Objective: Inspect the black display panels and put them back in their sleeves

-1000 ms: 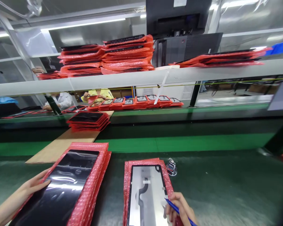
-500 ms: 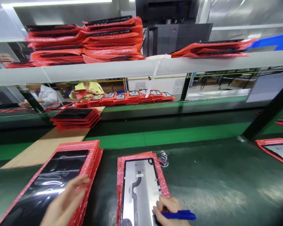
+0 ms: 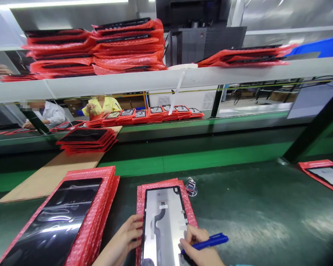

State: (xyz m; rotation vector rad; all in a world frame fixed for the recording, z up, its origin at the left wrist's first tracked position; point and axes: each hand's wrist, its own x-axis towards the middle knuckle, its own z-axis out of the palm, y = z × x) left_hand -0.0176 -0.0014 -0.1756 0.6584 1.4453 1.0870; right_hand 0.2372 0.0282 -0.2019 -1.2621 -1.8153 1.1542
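Note:
A tablet screen panel [image 3: 172, 225] lies with its silvery back up on red bubble-wrap pouches [image 3: 192, 218]. A dark flat cable runs down its back. My left hand [image 3: 127, 236] is open, its fingers spread against the panel's left edge. My right hand [image 3: 201, 245] is closed around a blue pen [image 3: 211, 242], whose lower end points at the panel's right edge; the tip is hard to make out. Left of my hands, a glossy black screen [image 3: 58, 218] lies face up on a stack of red bubble-wrap pouches [image 3: 105, 207].
A small metal-and-clear object [image 3: 191, 187] sits just beyond the panel. At far right lies another panel [image 3: 327, 175] on red wrap. Brown board [image 3: 47, 177] carries a stack of wrapped screens [image 3: 86, 137]. A shelf [image 3: 122, 83] crosses overhead; two people work beyond it.
My left hand has moved right, from above the black screen to the panel's left edge. My right hand stays by the right edge, with the pen tilted a little more upward.

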